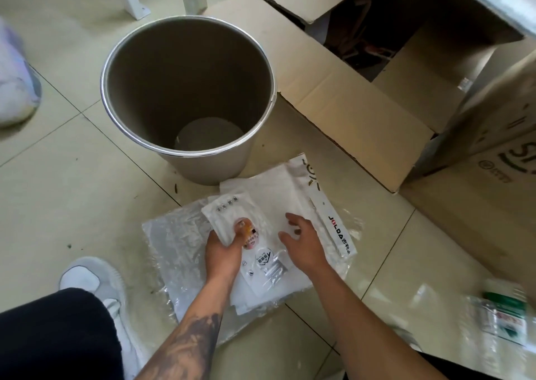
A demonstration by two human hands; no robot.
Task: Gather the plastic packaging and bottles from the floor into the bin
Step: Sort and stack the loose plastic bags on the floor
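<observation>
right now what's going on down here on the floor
A person is crouched over a pile of plastic packaging on the tiled floor. The left hand grips a small white printed pouch on top of the pile, while the right hand hovers open just above the bags. The round bin just beyond the pile looks empty. Plastic bottles lie at the far right.
</observation>
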